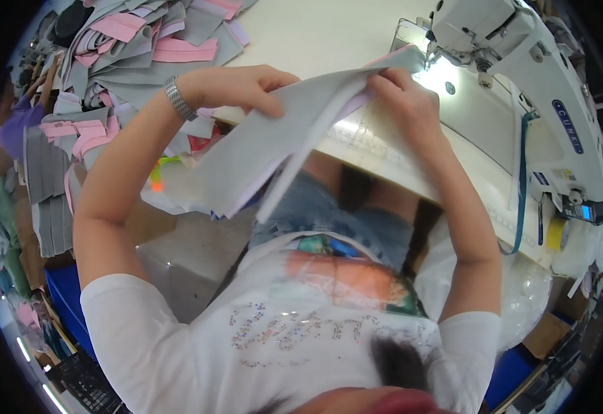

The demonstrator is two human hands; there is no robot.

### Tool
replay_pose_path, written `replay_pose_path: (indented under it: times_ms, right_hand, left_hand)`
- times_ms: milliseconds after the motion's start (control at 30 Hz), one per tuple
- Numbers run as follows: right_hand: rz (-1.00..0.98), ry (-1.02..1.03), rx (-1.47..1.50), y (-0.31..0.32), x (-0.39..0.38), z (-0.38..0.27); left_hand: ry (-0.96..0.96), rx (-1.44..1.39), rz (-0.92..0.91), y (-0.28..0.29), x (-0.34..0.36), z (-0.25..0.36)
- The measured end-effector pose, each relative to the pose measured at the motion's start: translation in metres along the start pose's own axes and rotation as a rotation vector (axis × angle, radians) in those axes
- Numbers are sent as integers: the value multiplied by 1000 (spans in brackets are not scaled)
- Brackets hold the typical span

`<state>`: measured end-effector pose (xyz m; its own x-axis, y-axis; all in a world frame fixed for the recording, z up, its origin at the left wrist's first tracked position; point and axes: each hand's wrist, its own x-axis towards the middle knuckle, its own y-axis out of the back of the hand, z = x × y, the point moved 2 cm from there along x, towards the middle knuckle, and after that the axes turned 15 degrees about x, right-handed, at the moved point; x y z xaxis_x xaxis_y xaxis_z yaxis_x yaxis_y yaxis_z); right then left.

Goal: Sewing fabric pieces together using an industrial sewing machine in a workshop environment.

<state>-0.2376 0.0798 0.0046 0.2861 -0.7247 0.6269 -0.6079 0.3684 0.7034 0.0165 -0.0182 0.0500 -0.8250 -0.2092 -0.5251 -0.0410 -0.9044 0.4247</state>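
Note:
A long grey fabric piece (274, 131) with a lilac underside and a pale folded edge stretches from my lap up to the sewing machine (484, 41). My left hand (249, 88), below a metal wristwatch, grips its upper left edge between thumb and fingers. Close to the lit needle area, my right hand (410, 100) pinches the folded edge of the same piece. The far end of the fabric reaches the presser foot, where a bit of pink shows; glare blurs that spot. The lower end hangs off the table over my lap.
A heap of grey and pink fabric pieces (156, 52) covers the table's far left, and more hang over its left side (46, 186). A blue cord (522, 186) and a yellow tape roll (557, 234) are at the right. Clear plastic bags (522, 303) sit below.

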Motion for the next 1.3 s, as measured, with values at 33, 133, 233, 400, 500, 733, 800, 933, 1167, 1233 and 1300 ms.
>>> replay_pose_path:
  times_ms: [33, 133, 233, 400, 500, 733, 800, 933, 1167, 1233, 1300]
  right_hand:
    - [-30, 18, -40, 0, -1, -2]
    - [-59, 15, -108, -1, 1, -6]
    - [12, -71, -96, -7, 7, -7]
    - [-19, -39, -122, -8, -3, -7]
    - [-64, -10, -144, -6, -3, -11]
    - [-304, -122, -165, 4, 10, -40]
    - [-349, -204, -116, 5, 12, -40]
    - [-377, -106, -197, -1, 15, -34]
    - [-343, 193, -443, -14, 24, -41]
    - [-341, 158, -465, -13, 22, -40]
    - [-299, 118, -431, -14, 19, -38]
  left_hand:
    - [-37, -50, 8, -4, 0, -5]
    - [-48, -158, 11, -6, 1, -11]
    - [9, -246, 7, -6, 0, -20]
    - [60, -349, 0, -10, 0, -19]
    - [56, -362, -24, -9, -3, -20]
    - [121, -220, -98, -1, -14, -13]
    - [245, 90, -133, 12, -20, -19]
    - [144, -58, -302, 50, 1, -1]
    - [-865, 699, 578, 53, 130, 36]
    - [-911, 883, 523, 44, 149, 48]
    - [-925, 1001, 455, 32, 156, 50]
